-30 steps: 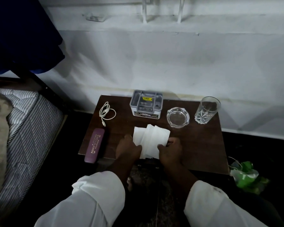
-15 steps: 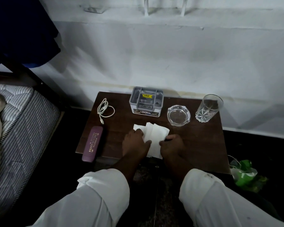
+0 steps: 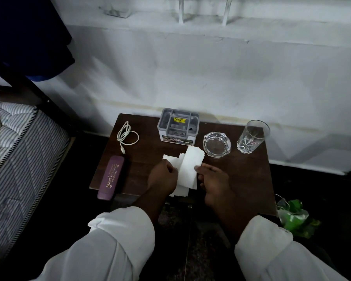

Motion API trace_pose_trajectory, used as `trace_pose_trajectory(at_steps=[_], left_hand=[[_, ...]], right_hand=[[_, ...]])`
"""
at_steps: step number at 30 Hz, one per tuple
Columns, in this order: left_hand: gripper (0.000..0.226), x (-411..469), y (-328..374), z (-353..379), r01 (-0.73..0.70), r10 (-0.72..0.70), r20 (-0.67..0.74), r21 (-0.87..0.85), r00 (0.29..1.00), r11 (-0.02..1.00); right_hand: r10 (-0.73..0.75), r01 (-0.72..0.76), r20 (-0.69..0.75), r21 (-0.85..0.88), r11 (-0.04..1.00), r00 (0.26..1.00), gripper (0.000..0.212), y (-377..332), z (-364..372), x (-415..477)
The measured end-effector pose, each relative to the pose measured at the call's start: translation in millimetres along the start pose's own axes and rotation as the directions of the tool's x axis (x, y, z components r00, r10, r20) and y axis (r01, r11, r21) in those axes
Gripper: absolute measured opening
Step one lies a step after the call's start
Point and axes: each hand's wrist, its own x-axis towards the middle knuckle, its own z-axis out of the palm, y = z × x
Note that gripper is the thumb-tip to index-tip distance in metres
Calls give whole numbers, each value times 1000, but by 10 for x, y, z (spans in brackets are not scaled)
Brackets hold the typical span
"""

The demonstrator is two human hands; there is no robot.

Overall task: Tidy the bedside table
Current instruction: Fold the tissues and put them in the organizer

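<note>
Both hands, the left hand (image 3: 163, 176) and the right hand (image 3: 214, 180), pinch the white tissues (image 3: 187, 166) on the brown table (image 3: 241, 169).

Bare table (image 3: 243, 175) right of tissues (image 3: 187, 169); ashtray (image 3: 216, 144) just behind.

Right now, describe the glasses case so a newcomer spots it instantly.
Find the dark wooden bedside table against the white wall. Go to its front left corner, on the bed side. The glasses case lies there lengthwise below the coiled white cable: the only purple thing, long, with gold lettering.
</note>
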Motion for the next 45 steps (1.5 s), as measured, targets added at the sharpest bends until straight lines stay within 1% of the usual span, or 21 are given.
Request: trace_pose_trajectory(at_steps=[2,5,6,8,11,14,16,20,22,26,28,30,32,33,35,37,39,42,45], left_hand=[[14,4,-8,-8,32,-33,-17,-53,999,998],[28,33,-20,-13,71,-74,-25,-80,997,994],[31,41,-21,-10,74,-76,-20,-76,997,994],[35,38,-14,-3,59,-59,0,-50,998,997],[41,31,-10,14,5,-6,35,38,999,999],[42,36,-13,25,-48,41,61,120,997,992],[40,46,-10,36,-59,49,76,134,996,989],[22,36,26,54,-51,35,96,172,995,984],[17,24,56,43,-49,34,102,152,994,987],[26,7,90,5,-74,73,102,9,992,997],[31,-12,83,-26,-104,112,102,-77,989,992],[35,-35,54,-75,-122,142,115,-164,983,979],[33,-30,-4,-140,-83,116,136,-233,984,969],[32,-18,-35,-175,-44,86,153,-257,984,965],[28,6,-95,-240,30,26,188,-291,982,956],[25,28,-152,-271,64,-9,188,-287,982,956],[27,39,-193,-276,72,-33,153,-252,988,965],[33,56,-236,-281,30,-19,92,-127,996,991],[32,54,-245,-307,15,-13,77,-31,997,999]], right_hand=[[47,-45,49,-31,998,998,23,16,14,-17],[66,-60,44,-109,992,997,24,117,66,11],[38,-34,22,-138,990,999,25,161,86,30],[-81,69,-34,-254,965,996,27,236,99,88],[-231,198,-19,-448,872,973,26,286,96,131],[-294,247,16,-585,772,956,29,313,90,123],[-301,248,22,-626,739,953,29,335,86,117],[-298,256,32,-606,753,954,30,370,78,114],[-297,257,27,-579,773,954,30,369,70,103],[-345,319,53,-531,785,937,36,339,34,43],[-361,352,65,-436,828,930,47,312,36,11],[-316,328,89,-324,888,945,59,277,58,-10],[-231,252,111,-247,936,967,66,253,92,-1],[-189,213,120,-230,950,975,65,250,107,9],[-151,178,131,-227,958,980,60,260,152,11],[-141,165,118,-237,957,983,56,288,214,7],[-143,167,107,-266,949,984,54,316,279,21],[-179,207,108,-373,904,978,47,344,378,45],[-234,262,118,-469,844,965,41,356,459,61]])
